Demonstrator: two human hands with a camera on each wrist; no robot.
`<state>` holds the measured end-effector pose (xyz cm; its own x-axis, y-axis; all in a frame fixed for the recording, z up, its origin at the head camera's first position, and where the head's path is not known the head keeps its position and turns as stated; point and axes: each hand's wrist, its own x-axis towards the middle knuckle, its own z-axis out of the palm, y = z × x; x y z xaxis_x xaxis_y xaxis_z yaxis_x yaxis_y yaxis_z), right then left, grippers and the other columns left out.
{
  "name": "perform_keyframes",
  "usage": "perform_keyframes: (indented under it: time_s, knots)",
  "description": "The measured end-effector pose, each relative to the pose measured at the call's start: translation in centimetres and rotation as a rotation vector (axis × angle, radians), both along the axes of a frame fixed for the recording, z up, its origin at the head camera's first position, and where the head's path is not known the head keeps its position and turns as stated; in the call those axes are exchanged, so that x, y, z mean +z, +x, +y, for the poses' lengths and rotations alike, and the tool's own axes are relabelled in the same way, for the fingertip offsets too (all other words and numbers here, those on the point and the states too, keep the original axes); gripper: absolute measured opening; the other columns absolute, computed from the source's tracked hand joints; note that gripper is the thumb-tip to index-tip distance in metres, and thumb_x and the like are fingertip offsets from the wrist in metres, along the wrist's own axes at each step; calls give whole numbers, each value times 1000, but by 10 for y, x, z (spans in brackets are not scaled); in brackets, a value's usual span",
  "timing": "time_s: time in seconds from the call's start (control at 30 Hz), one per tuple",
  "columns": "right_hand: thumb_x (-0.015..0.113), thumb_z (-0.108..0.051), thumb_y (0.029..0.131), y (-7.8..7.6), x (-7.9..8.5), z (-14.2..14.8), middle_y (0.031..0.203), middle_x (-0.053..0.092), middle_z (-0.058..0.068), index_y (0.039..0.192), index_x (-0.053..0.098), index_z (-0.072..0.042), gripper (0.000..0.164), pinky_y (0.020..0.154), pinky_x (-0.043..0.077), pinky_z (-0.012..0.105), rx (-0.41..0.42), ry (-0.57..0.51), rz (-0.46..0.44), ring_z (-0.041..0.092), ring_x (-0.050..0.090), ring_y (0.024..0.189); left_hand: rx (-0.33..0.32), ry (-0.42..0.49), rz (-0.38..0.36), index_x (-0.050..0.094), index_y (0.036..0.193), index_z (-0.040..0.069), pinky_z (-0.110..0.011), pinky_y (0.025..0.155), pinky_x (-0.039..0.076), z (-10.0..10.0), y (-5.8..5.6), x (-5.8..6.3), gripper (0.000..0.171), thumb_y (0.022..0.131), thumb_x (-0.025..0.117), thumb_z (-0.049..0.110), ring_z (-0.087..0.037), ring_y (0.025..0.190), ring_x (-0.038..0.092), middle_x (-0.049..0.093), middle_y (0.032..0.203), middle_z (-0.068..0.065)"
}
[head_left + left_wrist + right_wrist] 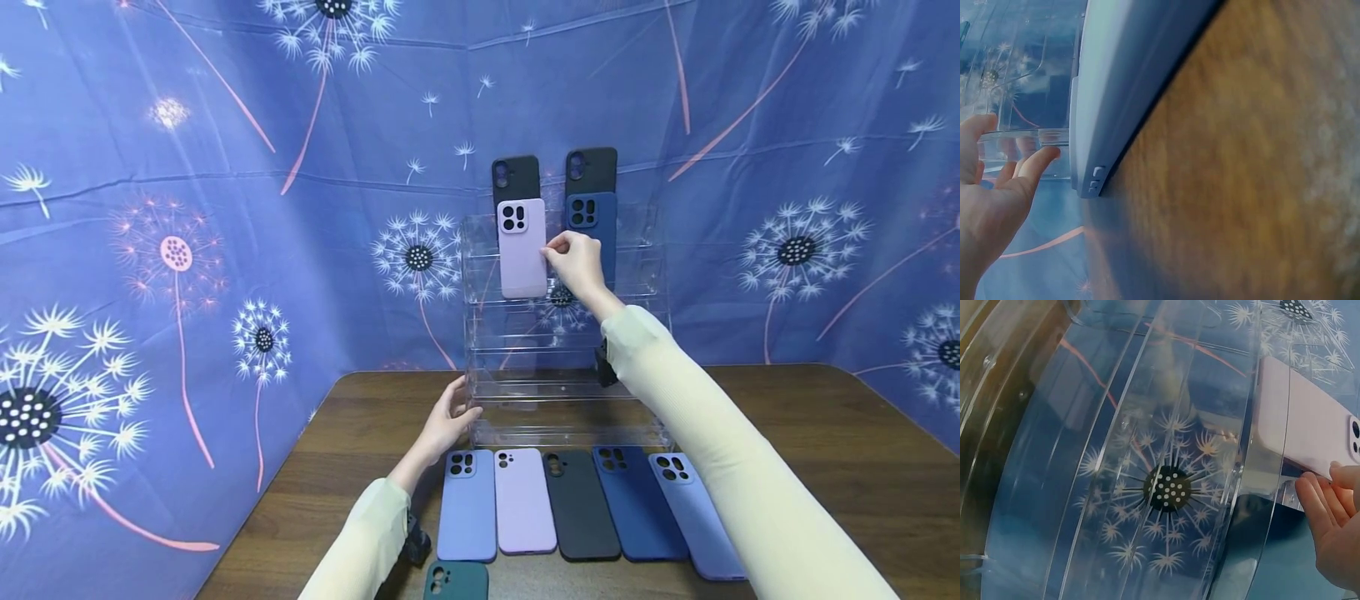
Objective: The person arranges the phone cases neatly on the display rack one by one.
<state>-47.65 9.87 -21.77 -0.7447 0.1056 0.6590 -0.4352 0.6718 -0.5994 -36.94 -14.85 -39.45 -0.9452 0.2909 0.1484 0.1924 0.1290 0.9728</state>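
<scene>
My right hand (pixel 577 261) pinches the right edge of a lilac phone case (pixel 522 258) with thumb and fingertips. The case stands upright on an upper tier of a clear acrylic display rack (pixel 570 392), overlapping a black phone case (pixel 516 173) behind it. Beside it on the rack, partly behind my hand, is a dark blue phone case (pixel 606 225), backed by another black case (pixel 600 167). Lower down, my left hand (pixel 444 423) grips the rack's left side edge, thumb and fingers on either side of the clear plastic (pixel 1054 136) in the left wrist view.
In front of the rack, a row on the wooden table (pixel 300 508) holds a light blue case (pixel 467 517), a lilac case (pixel 525 508), a black case (pixel 583 508), a dark blue case (pixel 641 508) and a periwinkle case (pixel 697 517). A green case (pixel 457 582) lies nearer. Dandelion-print fabric (pixel 225 83) hangs behind.
</scene>
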Motion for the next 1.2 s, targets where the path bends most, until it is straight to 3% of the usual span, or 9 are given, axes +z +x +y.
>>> perform_keyframes:
  time_s: [0.17, 0.4, 0.8, 1.03, 1.2]
  knots:
    - [67, -15, 87, 3, -1, 4, 81, 69, 18, 90, 69, 0, 15, 63, 48, 31, 11, 19, 23, 27, 63, 70, 3, -6, 2, 21, 147, 2, -54, 91, 48, 0, 1, 1, 65, 93, 56, 7, -46, 124, 44, 33, 142, -32]
    - [69, -18, 85, 10, -1, 15, 84, 70, 18, 90, 69, 0, 19, 73, 52, 38, 20, 24, 57, 29, 66, 76, 19, -10, -11, 22, 147, 5, -53, 90, 49, 0, 0, 0, 64, 93, 56, 7, -44, 124, 45, 33, 143, -29]
    - [68, -24, 87, 33, -1, 46, 98, 69, 19, 103, 66, 0, 29, 80, 53, 39, 85, 38, 5, 30, 66, 88, 29, -10, -3, 23, 147, 3, -54, 91, 48, 1, 2, 0, 63, 93, 56, 6, -44, 121, 47, 35, 141, -30]
    - [68, -27, 87, 52, -11, 63, 100, 68, 18, 108, 65, -1, 33, 80, 52, 41, 97, 43, -34, 30, 65, 89, 42, -5, -13, 23, 148, 9, -50, 89, 50, 0, -14, -23, 65, 93, 58, 12, -43, 124, 45, 35, 142, -27]
    - [68, -27, 87, 65, -22, 69, 100, 68, 18, 110, 64, 0, 36, 78, 53, 43, 138, 68, -43, 30, 66, 90, 79, -31, -16, 26, 148, 14, -41, 84, 52, 1, -15, -26, 64, 93, 59, 15, -35, 117, 51, 37, 142, -23]
